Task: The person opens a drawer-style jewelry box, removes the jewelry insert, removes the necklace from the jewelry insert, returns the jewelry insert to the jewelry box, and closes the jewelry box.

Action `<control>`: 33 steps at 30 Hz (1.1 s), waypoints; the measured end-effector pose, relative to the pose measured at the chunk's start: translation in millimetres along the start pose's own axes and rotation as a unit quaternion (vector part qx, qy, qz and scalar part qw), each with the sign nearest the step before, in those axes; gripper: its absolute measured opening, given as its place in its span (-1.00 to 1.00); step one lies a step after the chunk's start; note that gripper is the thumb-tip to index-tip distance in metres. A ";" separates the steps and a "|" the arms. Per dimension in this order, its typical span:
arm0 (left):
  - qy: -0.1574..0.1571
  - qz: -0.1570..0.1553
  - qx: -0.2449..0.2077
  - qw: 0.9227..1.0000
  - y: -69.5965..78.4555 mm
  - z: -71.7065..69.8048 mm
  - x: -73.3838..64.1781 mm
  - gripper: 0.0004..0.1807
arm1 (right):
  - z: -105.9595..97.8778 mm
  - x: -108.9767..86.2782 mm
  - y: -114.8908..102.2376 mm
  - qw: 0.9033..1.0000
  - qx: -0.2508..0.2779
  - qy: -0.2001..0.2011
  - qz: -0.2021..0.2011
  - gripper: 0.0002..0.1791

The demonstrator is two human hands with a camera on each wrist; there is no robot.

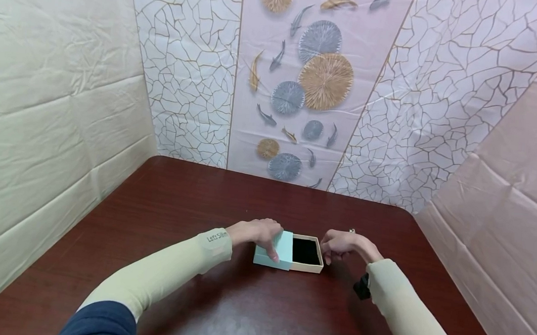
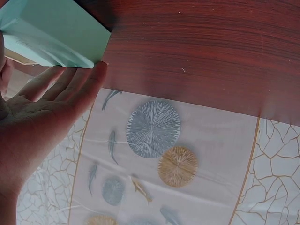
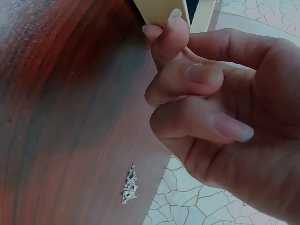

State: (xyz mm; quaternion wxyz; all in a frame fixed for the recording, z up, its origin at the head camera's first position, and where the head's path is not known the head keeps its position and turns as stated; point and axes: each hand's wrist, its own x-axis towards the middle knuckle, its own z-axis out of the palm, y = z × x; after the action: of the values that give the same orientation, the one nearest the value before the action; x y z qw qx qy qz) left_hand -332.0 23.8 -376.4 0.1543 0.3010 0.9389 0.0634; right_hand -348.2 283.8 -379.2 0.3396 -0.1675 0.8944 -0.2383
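Note:
A small flat box stands on the table, its pale blue sleeve [image 1: 284,247] partly slid off a cream drawer [image 1: 306,268] lined in black. My left hand [image 1: 259,234] grips the sleeve from above, thumb on the near side and fingers on the far side. In the left wrist view, the fingers of the left hand [image 2: 51,98] lie along the sleeve's long side [image 2: 61,35]. At the drawer's right end is my right hand [image 1: 337,243], fingers curled. The right wrist view shows the right hand [image 3: 225,98] pinching the drawer's end wall [image 3: 159,11] between thumb and fingertip.
A small glittery silver piece [image 3: 130,185] lies on the dark red wooden table [image 1: 194,199], just beyond the right hand. Cream cloth walls [image 1: 39,100] flank the table, and a patterned sheet [image 1: 289,128] hangs along its back edge.

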 end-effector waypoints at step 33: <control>0.006 0.009 -0.006 1.000 -1.4 1.3 0.3 -0.17 | 4.6 4.9 5.5 1.000 0.017 -0.006 0.025 -0.75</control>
State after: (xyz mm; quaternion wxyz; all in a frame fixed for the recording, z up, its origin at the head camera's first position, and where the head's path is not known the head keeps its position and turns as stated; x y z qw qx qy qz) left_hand -332.6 22.9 -378.0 0.1505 0.3083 0.9365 0.0726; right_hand -349.3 284.6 -387.7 0.3538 -0.1408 0.8920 -0.2437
